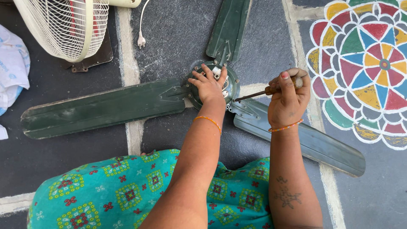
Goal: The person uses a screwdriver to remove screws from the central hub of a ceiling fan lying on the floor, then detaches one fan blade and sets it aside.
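Note:
A dark green ceiling fan lies on the stone floor with three blades point(101, 108) spread out from its round motor hub point(232, 87). My left hand point(208, 84) rests flat on top of the hub, fingers spread. My right hand point(288, 98) is closed around the wooden handle of a screwdriver point(254, 94). The thin shaft points left, its tip at the hub's right edge near the blade bracket. Both wrists wear thin beaded bangles. My teal patterned garment fills the bottom of the view.
A cream table fan grille point(68, 25) stands at the upper left, with a white plug and cord point(141, 40) beside it. A colourful painted floor design point(364, 72) covers the right side. White cloth point(12, 63) lies at the left edge.

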